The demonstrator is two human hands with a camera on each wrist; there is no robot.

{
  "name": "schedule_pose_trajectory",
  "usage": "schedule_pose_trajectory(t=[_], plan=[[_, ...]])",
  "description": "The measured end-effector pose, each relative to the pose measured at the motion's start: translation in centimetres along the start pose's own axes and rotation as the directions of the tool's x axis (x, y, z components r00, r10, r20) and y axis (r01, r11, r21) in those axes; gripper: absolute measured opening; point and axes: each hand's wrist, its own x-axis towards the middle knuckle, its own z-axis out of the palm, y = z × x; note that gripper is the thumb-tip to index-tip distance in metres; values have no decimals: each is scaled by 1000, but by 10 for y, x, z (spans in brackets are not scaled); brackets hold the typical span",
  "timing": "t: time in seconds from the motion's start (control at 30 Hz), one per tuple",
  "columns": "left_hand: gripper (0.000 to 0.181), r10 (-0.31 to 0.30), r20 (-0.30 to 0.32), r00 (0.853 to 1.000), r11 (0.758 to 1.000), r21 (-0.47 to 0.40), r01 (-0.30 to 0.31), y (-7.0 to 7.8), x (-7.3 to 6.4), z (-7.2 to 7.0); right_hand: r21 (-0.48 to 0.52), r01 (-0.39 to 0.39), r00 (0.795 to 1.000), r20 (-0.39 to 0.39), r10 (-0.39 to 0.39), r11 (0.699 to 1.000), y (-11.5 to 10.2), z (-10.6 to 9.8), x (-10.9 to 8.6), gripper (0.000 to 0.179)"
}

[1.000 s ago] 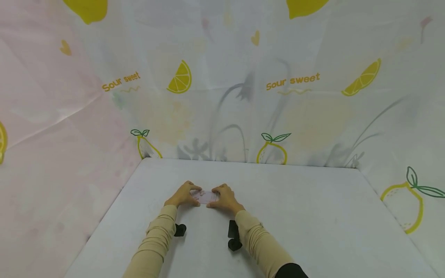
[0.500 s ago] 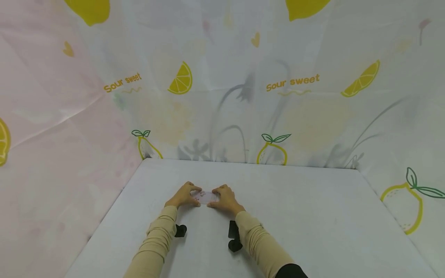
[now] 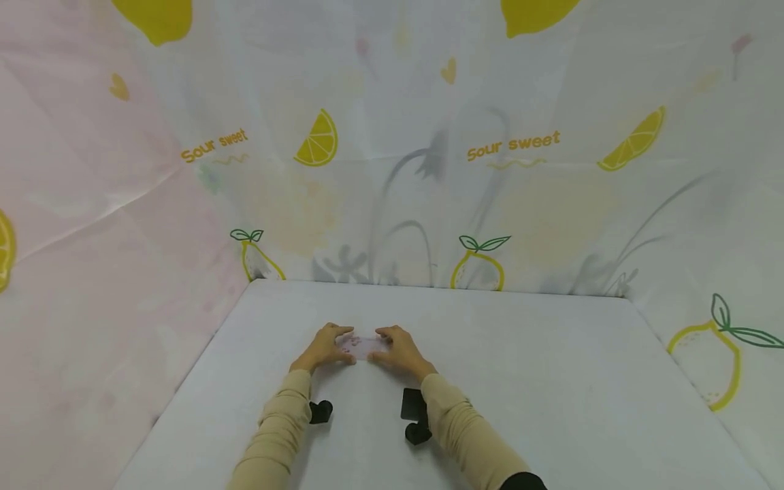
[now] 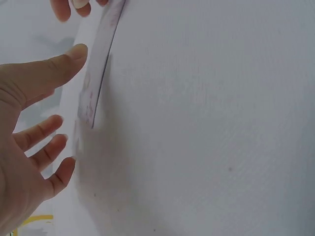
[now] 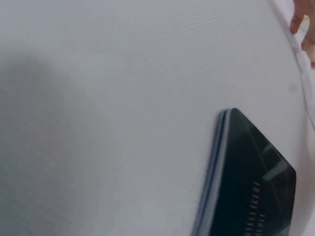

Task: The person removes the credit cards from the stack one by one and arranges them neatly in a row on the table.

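Note:
Between the two hands in the head view is a small, thin, pale rectangular piece with pinkish-red print (image 3: 361,348). My left hand (image 3: 320,348) holds its left end, thumb at the near long edge and forefinger at the far one. At the right end my right hand (image 3: 399,350) grips it the same way. From the left wrist, the pale piece (image 4: 101,73) shows as a slanted strip, my thumb (image 4: 69,61) right at its side and the other fingers spread below. The right wrist view catches only fingers (image 5: 298,22) in its top right corner.
The white tabletop (image 3: 520,381) spreads around both arms, ending at a lemon-print cloth backdrop (image 3: 398,204). Black camera mounts hang at the left wrist (image 3: 320,412) and right wrist (image 3: 418,433). A dark block with small lettering (image 5: 253,191) fills the lower right wrist view.
My right hand has shifted slightly to the right, baring a little more of the printed piece's right end. My left hand sits slightly lower in view.

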Motion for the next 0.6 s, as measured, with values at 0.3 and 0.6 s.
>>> schedule_pose_trajectory(t=[0.3, 0.6], plan=[[52, 123, -202, 972, 987, -80, -141, 27, -15, 5, 138, 43, 996, -88, -31, 990, -6, -28, -21, 51], [46, 186, -237, 954, 946, -219, -239, 51, -36, 5, 159, 93, 985, -156, -68, 983, -20, -54, -49, 42]])
